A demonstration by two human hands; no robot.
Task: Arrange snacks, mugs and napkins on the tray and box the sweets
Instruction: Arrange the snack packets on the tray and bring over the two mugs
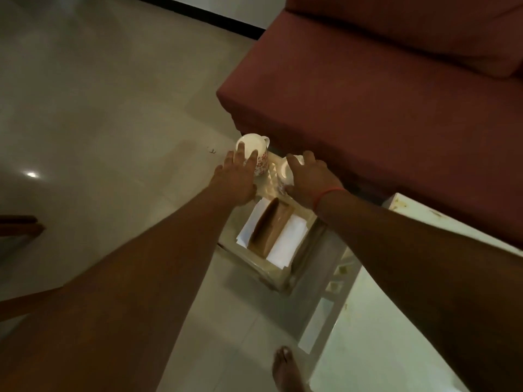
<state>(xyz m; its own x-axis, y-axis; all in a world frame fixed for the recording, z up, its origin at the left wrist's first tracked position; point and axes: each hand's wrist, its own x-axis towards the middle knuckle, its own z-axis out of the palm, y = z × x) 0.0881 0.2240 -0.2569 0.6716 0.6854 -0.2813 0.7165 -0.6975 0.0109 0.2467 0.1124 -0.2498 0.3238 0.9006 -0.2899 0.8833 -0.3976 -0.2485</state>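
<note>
Bare foot, one, on the pale tiled floor, nearest the viewer and below both forearms. White table top, stained, under the right forearm. Tray, pale and glossy, set low between the two forearms, its near corner toward the foot. White napkins, a small stack, lying on the tray just short of both hands. Brown box, long and narrow, resting slantwise on top of the napkins. Left hand, fingers spread wide, laid against the near side of the patterned mug; whether it grips the mug cannot be told. Patterned mug, white with red motifs, upright with its mouth open to view, at the far end of the tray, under the left fingertips. Right hand, fingers curled over and around a second white mug, a red thread at the wrist. Second white mug, mostly hidden by the right hand, just beside the patterned mug, apart from it. Dark red sofa, beyond both hands, its seat edge close behind the mugs.
</note>
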